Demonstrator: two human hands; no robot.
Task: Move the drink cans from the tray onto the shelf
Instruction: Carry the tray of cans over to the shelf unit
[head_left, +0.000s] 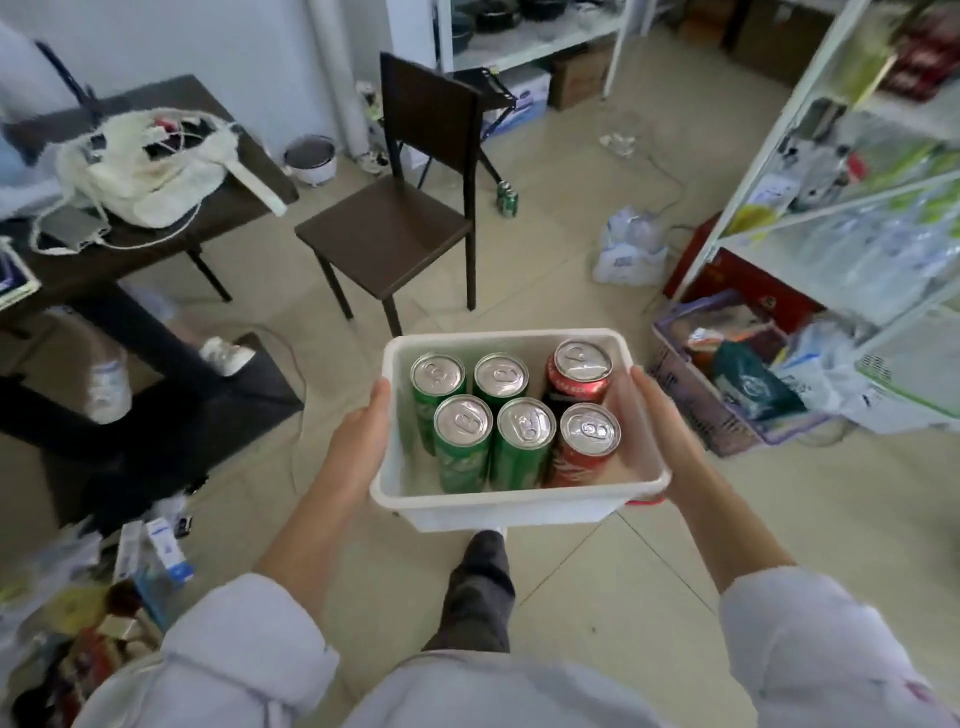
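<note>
Cluttered tiled room, white shelf (852, 208) off to the right. Person carries the white tray (519, 506) level at waist height, left hand (363, 431) and right hand (652, 415) each clamped on a side wall, likely so the load stays upright. Inside: four green cans (462, 423), two red cans (589, 431), all standing, none shelved yet.

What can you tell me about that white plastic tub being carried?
The white rectangular plastic tub has a rolled rim, rounded corners and slightly see-through walls. It is held level above the tiled floor, the left hand gripping one short side and the right hand the other. Six upright cans stand inside: four green cans and two red cans.
</note>
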